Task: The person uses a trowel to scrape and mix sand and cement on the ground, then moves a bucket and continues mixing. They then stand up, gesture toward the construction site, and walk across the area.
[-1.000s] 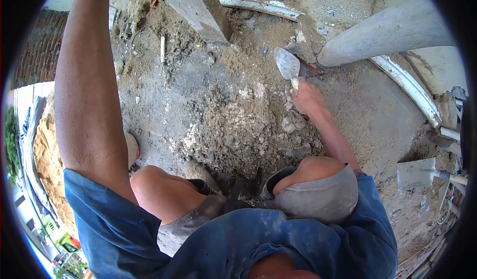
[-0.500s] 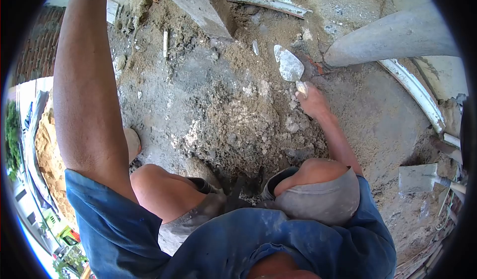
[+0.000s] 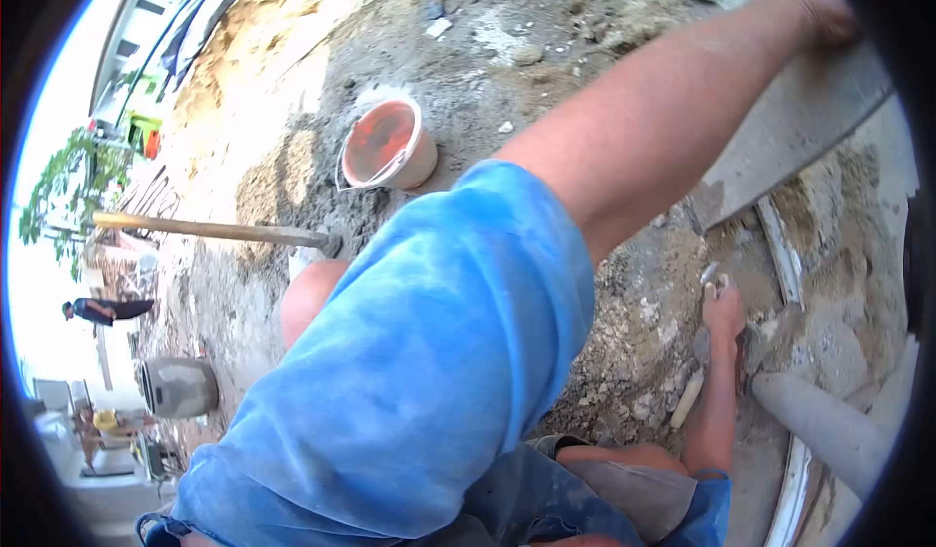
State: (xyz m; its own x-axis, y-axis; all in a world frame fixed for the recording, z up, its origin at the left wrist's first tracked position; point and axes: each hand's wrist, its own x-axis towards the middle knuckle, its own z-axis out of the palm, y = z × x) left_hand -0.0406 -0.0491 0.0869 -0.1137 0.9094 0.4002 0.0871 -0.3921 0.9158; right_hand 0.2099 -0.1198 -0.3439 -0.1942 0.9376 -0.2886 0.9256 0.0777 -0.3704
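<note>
My left arm stretches to the upper right, where my left hand point(image 3: 822, 11) is at the concrete post point(image 3: 795, 118); the dark edge of the view hides its fingers. Low over the rubble, my right hand point(image 3: 723, 310) has its fingers curled together, the fingertips right at a small pale shard point(image 3: 709, 272). I cannot tell what is between them. Beside my right forearm lies the trowel, its pale handle point(image 3: 686, 401) out of the hand and its blade mostly hidden behind the wrist. Crumbled mortar and sand point(image 3: 629, 357) spread to the left of this hand.
A round column point(image 3: 819, 420) rises close to my right forearm, near a white curved strip point(image 3: 788, 498). To the left stand a bucket point(image 3: 421, 162) with a reddish inside, a long wooden-handled tool point(image 3: 195, 225) and a barrel point(image 3: 195, 388). A person point(image 3: 107, 310) is farther off.
My view has swung left, bringing the bucket and barrel in. My right hand has let go of the trowel and moved to the shard. My left hand has come into view at the post.
</note>
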